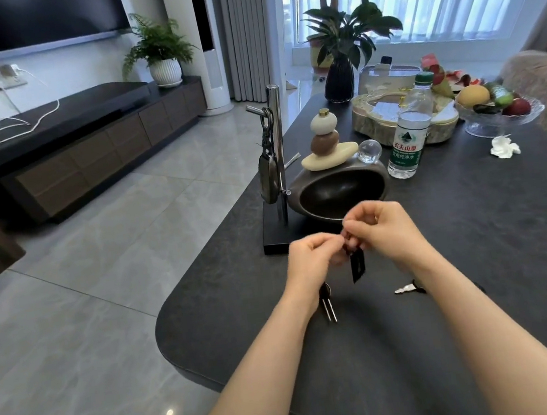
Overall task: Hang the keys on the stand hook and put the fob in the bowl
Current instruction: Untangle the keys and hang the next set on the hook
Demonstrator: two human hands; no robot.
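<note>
My left hand and my right hand meet just above the dark table, both pinching a key ring from which a small black fob tag hangs. Two metal keys dangle below my left wrist. A chrome stand on a black base rises behind my hands; a grey car fob on a keychain hangs from its upper left hook. The dark stone bowl sits right of the stand, empty. Another key lies on the table by my right wrist.
Stacked pebbles and a glass ball rest on the bowl's rim. A water bottle, a tray, a fruit dish, a crumpled tissue and a black vase stand further back. The table's rounded edge drops to tiled floor on the left.
</note>
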